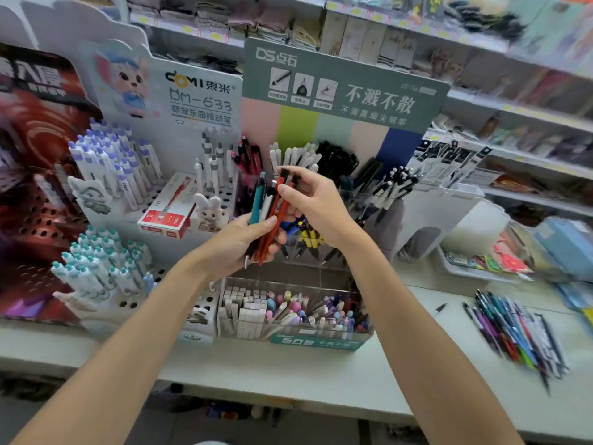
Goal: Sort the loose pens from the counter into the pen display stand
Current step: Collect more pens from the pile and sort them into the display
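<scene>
My left hand (244,242) grips a small bunch of pens (268,213), teal, white and red, held upright in front of the green pen display stand (340,91). My right hand (316,200) pinches the top of a red pen in that bunch, fingers curled over the pen caps. The stand's clear upper compartments hold white, black and red pens (308,155). Its lower clear tray (288,313) holds pastel pens and erasers. A pile of loose pens (516,329) lies on the white counter (288,374) at the right.
A white DOMI stand (199,101) with purple and teal capped pens stands to the left, with a red pen box (170,210) on it. A red poster display (35,175) is at far left. White trays (471,248) and store shelves (513,107) lie to the right and behind.
</scene>
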A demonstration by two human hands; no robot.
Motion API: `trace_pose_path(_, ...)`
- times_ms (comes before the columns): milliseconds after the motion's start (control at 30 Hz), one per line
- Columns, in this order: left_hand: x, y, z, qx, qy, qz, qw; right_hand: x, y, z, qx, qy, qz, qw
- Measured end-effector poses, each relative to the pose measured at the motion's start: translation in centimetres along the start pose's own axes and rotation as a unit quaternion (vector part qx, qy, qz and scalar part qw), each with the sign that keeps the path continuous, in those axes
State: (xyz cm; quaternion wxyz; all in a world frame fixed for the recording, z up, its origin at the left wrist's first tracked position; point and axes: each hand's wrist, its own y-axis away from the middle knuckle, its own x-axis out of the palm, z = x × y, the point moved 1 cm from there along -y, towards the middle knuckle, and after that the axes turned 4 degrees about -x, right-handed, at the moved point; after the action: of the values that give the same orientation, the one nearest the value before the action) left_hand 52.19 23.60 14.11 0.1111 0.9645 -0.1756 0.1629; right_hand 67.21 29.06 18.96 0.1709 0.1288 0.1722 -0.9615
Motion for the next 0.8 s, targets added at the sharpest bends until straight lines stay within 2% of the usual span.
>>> trace_pose_path(100,2.1,-1.8,0.2,-0.011,-0.018,0.033,0.999,-2.7,1.4,-0.4,-0.016,-0.013,-0.047,0.999)
trace_pose_path(200,4.2,-3.3,0.8,-0.02,-0.065,0.056,0.996,-5.0,3.1,-0.5,-0.041,0.021,-0.041,0.998)
trace_pose_path(267,5.4,-4.4,1.4,-0.019,-0.098,0.028,0.995,-7.2,4.0,-0.6,-0.06,0.052,-0.12,0.99)
trace_pose_path(367,6.0,-6.1,2.2,0.006,-0.172,-0.038,0.984,-12.4,5.0,-1.7,-0.064,0.097,-0.301,0.946)
trace_pose_path(433,6.4,-6.8,2.6,0.014,-0.166,-0.035,0.985,-15.2,5.8,-2.9,-0.06,0.172,-0.348,0.919)
trace_pose_path(567,7.3,-7.5,3.1,0.016,-0.122,-0.037,0.992,-15.8,6.4,-5.3,-0.067,0.285,-0.312,0.904)
trace_pose_path(733,7.7,-7.8,3.0,0.002,-0.069,-0.015,0.997,-13.5,6.8,-9.4,-0.005,0.327,-0.137,0.935)
trace_pose_path(800,7.7,-7.7,2.8,-0.002,-0.064,-0.004,0.998,-13.1,7.0,-9.8,0.008,0.333,-0.095,0.938)
